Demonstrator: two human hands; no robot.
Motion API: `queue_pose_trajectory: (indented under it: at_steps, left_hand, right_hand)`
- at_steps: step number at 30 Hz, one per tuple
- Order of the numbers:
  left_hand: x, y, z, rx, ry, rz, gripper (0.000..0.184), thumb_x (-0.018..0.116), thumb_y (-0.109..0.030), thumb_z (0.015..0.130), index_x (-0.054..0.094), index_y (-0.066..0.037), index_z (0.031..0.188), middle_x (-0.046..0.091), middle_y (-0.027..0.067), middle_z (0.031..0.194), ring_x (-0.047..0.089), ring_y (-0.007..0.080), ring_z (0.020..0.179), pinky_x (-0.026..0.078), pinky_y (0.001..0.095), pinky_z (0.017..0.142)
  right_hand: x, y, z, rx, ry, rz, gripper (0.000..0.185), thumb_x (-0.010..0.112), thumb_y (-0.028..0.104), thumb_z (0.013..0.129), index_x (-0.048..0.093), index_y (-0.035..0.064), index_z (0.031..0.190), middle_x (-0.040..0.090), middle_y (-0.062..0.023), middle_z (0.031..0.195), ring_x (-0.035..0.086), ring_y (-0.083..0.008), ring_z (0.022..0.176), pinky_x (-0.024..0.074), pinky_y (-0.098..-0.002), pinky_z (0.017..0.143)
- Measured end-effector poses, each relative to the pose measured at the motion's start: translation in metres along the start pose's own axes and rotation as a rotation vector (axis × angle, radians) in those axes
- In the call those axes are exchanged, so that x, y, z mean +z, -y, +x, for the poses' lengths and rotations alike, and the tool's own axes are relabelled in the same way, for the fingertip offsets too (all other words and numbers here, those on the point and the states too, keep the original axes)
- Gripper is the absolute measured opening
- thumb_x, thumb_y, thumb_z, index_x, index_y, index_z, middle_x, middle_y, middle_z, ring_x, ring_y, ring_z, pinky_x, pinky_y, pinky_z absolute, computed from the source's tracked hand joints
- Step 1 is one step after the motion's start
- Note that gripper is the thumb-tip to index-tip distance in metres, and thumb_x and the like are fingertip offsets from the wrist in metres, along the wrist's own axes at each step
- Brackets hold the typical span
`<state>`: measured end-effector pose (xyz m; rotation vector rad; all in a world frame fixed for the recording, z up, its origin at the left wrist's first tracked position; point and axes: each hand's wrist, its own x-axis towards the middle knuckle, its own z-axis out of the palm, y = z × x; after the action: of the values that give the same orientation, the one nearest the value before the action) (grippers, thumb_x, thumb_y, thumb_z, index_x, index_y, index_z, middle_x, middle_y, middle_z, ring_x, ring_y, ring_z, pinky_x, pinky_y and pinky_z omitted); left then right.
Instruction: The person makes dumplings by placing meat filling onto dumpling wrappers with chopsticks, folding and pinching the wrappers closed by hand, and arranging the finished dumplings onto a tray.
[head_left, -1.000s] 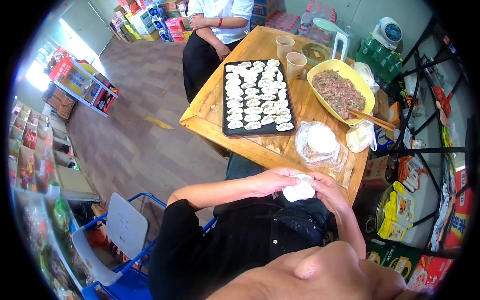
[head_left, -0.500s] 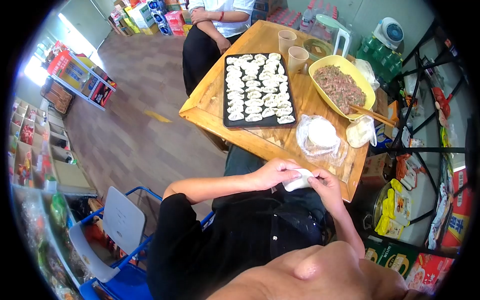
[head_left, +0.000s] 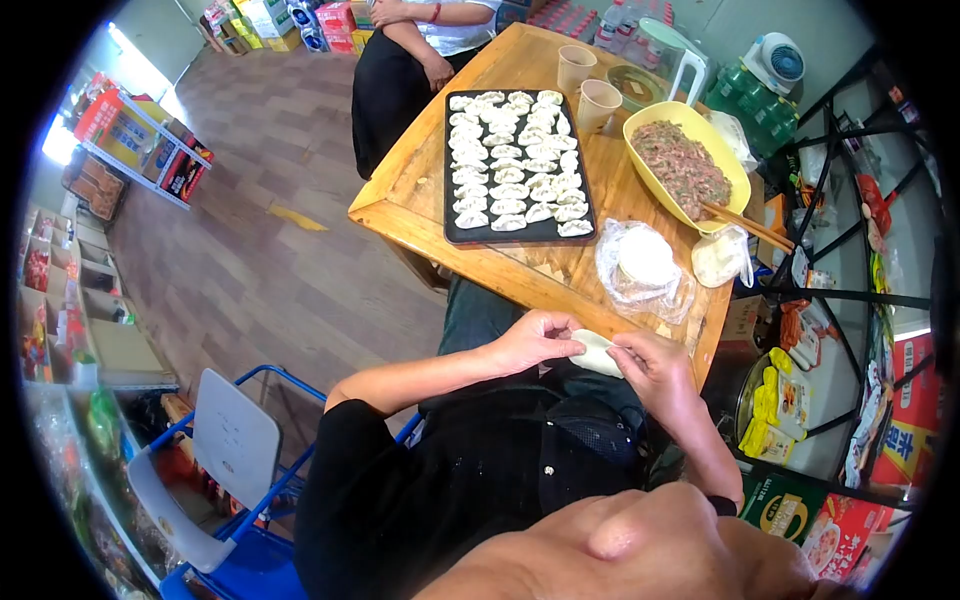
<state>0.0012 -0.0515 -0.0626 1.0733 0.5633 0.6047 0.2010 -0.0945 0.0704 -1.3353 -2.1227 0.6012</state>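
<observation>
Between my two hands, over my lap near the table edge, is a pale dumpling wrapper [head_left: 597,354] folded into a half-moon. My left hand [head_left: 540,341] pinches its left end, and my right hand [head_left: 650,361] grips the right end. Whether filling lies inside cannot be seen. Past my hands, a stack of white wrappers [head_left: 645,257] rests on clear plastic. On the black tray [head_left: 455,236] lie rows of folded dumplings [head_left: 509,190]. A yellow bowl [head_left: 640,166] of minced meat [head_left: 684,165] stands to the right, chopsticks [head_left: 750,226] leaning over its rim.
The wooden table [head_left: 400,205] also bears two paper cups [head_left: 598,104], a clear jug [head_left: 640,85] and a bagged pale lump [head_left: 719,258]. Across it sits another person with folded arms [head_left: 415,20]. A blue-framed chair [head_left: 235,440] stands left; metal shelving [head_left: 850,300] runs along the right.
The wrapper has gone from a flatter, wider shape to a narrow half-moon. My hands have drawn slightly apart, still gripping its ends. The whole view has shifted a little.
</observation>
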Motion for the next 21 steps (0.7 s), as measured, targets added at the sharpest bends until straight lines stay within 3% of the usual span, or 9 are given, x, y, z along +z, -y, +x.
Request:
queue_pose_trajectory:
  at_steps: [4, 7, 8, 10, 11, 13, 15, 16, 21]
  left_hand:
    - [-0.014, 0.001, 0.004, 0.075, -0.03, -0.008, 0.026, 0.052, -0.022, 0.099, 0.063, -0.001, 0.109, 0.064, 0.001, 0.091, 0.058, 0.0075, 0.086, 0.046, 0.0243, 0.08]
    - [-0.015, -0.014, 0.007, 0.209, 0.087, -0.343, 0.073, 0.044, -0.055, 0.096, 0.043, 0.005, 0.136, 0.053, 0.0146, 0.132, 0.049, 0.021, 0.123, 0.036, 0.0353, 0.106]
    - [-0.011, -0.02, 0.007, 0.204, 0.087, -0.344, 0.073, 0.044, -0.055, 0.096, 0.043, 0.005, 0.136, 0.053, 0.0146, 0.132, 0.049, 0.021, 0.123, 0.036, 0.0353, 0.106]
    - [-0.005, -0.025, 0.011, 0.131, 0.399, -0.635, 0.085, 0.042, -0.063, 0.092, 0.033, 0.004, 0.143, 0.044, 0.0172, 0.142, 0.044, 0.0249, 0.131, 0.032, 0.0383, 0.111]
    - [-0.002, -0.02, 0.01, 0.018, 0.428, -0.748, 0.09, 0.044, -0.066, 0.089, 0.032, 0.005, 0.142, 0.044, 0.0179, 0.141, 0.044, 0.0267, 0.131, 0.031, 0.0412, 0.112]
    - [0.0, 0.003, 0.01, -0.067, 0.401, -0.898, 0.083, 0.053, -0.056, 0.09, 0.033, 0.006, 0.142, 0.046, 0.0181, 0.139, 0.045, 0.0274, 0.13, 0.032, 0.042, 0.112]
    - [0.006, -0.003, 0.01, -0.062, 0.375, -0.789, 0.071, 0.062, -0.038, 0.091, 0.036, 0.007, 0.139, 0.047, 0.0182, 0.138, 0.046, 0.0276, 0.129, 0.034, 0.0409, 0.112]
    - [0.01, -0.009, 0.008, -0.136, 0.317, -0.867, 0.057, 0.064, -0.021, 0.091, 0.041, 0.006, 0.136, 0.05, 0.0181, 0.135, 0.05, 0.0282, 0.126, 0.036, 0.0407, 0.11]
    - [0.022, 0.0, 0.008, -0.286, 0.289, -0.812, 0.052, 0.063, -0.014, 0.089, 0.044, 0.007, 0.133, 0.054, 0.0201, 0.131, 0.055, 0.0307, 0.121, 0.04, 0.0426, 0.108]
  right_hand:
    - [-0.007, 0.012, 0.011, -0.021, 0.057, -0.043, 0.013, 0.072, 0.01, 0.081, 0.066, 0.0017, 0.088, 0.065, -0.0139, 0.077, 0.064, -0.0307, 0.066, 0.0503, -0.0353, 0.058]
    - [-0.01, 0.02, 0.018, -0.066, 0.168, -0.026, 0.013, 0.072, 0.006, 0.08, 0.066, -0.0002, 0.089, 0.066, -0.0142, 0.078, 0.065, -0.0272, 0.067, 0.0492, -0.0332, 0.058]
    - [-0.011, 0.025, 0.021, -0.055, 0.233, -0.011, 0.012, 0.071, 0.011, 0.081, 0.066, 0.0024, 0.088, 0.066, -0.0128, 0.078, 0.065, -0.0285, 0.068, 0.0498, -0.0355, 0.06]
    - [-0.003, 0.017, 0.021, -0.093, 0.271, 0.013, 0.011, 0.068, 0.016, 0.083, 0.066, 0.0055, 0.088, 0.066, -0.0113, 0.078, 0.065, -0.0303, 0.07, 0.0507, -0.0383, 0.062]
    - [0.003, 0.01, 0.022, -0.072, 0.26, 0.013, 0.011, 0.068, 0.016, 0.083, 0.066, 0.0055, 0.088, 0.066, -0.0113, 0.078, 0.065, -0.0303, 0.07, 0.0507, -0.0383, 0.062]
    - [0.011, -0.001, 0.023, 0.0, 0.145, 0.03, 0.013, 0.066, 0.018, 0.085, 0.067, 0.0056, 0.09, 0.066, -0.0129, 0.078, 0.064, -0.0322, 0.07, 0.0506, -0.0393, 0.062]
    - [0.011, -0.019, 0.021, -0.021, 0.168, -0.084, 0.016, 0.063, 0.02, 0.087, 0.067, 0.0054, 0.09, 0.065, -0.0161, 0.075, 0.064, -0.034, 0.067, 0.05, -0.0418, 0.06]
    - [0.01, -0.023, 0.019, 0.016, 0.188, -0.085, 0.016, 0.063, 0.02, 0.087, 0.067, 0.0054, 0.09, 0.065, -0.0163, 0.076, 0.064, -0.0341, 0.068, 0.0498, -0.042, 0.06]
    - [-0.001, -0.033, 0.01, 0.113, 0.205, -0.022, 0.017, 0.063, 0.021, 0.088, 0.066, 0.0048, 0.092, 0.065, -0.0168, 0.077, 0.064, -0.0342, 0.071, 0.0496, -0.0407, 0.062]
